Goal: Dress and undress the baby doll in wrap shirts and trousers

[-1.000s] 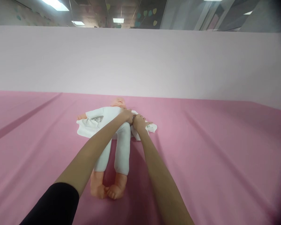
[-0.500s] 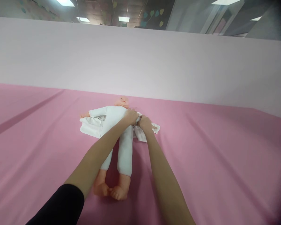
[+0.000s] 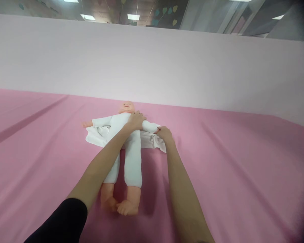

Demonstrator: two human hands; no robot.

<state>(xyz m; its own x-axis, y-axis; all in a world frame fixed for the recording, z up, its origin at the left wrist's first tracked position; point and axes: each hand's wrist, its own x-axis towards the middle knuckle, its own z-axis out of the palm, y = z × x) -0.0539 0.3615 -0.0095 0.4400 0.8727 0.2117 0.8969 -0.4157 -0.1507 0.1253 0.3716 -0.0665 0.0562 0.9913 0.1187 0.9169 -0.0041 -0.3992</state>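
Pinching the end of the doll's white sleeve [image 3: 150,127] with my right hand [image 3: 164,134], fingers closed on the cloth. My left hand [image 3: 136,120] lies flat on the doll's chest, fingers apart, gripping nothing. Doll [image 3: 128,148] on its back mid-way across the pink sheet [image 3: 230,168], head away from me, bare feet nearest. White cloth [image 3: 96,137] spread under its shoulders. My left forearm crosses over one leg. Pale partition wall [image 3: 167,67] behind.
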